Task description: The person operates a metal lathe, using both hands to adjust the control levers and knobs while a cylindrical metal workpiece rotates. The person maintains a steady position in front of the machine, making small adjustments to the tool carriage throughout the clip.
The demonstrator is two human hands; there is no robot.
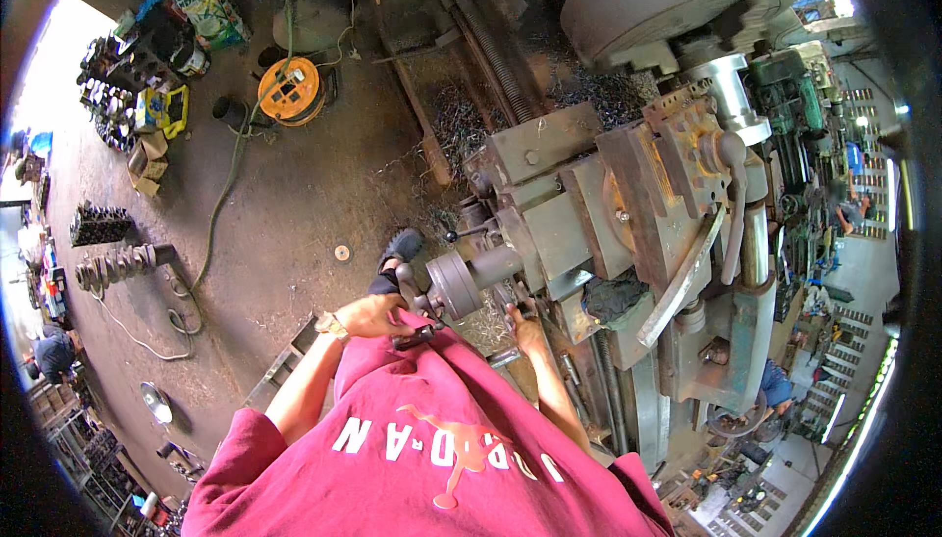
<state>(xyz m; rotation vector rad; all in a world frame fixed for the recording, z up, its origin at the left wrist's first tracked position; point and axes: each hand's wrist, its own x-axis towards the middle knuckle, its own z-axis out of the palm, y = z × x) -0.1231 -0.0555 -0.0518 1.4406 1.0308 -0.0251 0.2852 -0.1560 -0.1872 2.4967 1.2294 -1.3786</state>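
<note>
I stand at a large metal lathe, with a grey handwheel (453, 285) on its carriage just ahead of my hands. My left hand (369, 318), a watch on its wrist, curls at the dark handle (416, 338) on the near left side of that wheel. To the right of the wheel, my right hand (528, 333) has its fingers bent at a small metal part under the carriage; what they grip is partly hidden. Further right are the rusty tool post (677, 159) and a bright steel cylinder (728, 96), below the big round chuck (657, 2).
Metal chips (461, 130) lie around the bed. A long lever (684, 277) juts out beside a dark rag (610, 300). On the floor at left are an orange cable reel (291, 91), a hose (218, 205), a crankshaft (120, 268) and a cardboard box (148, 162).
</note>
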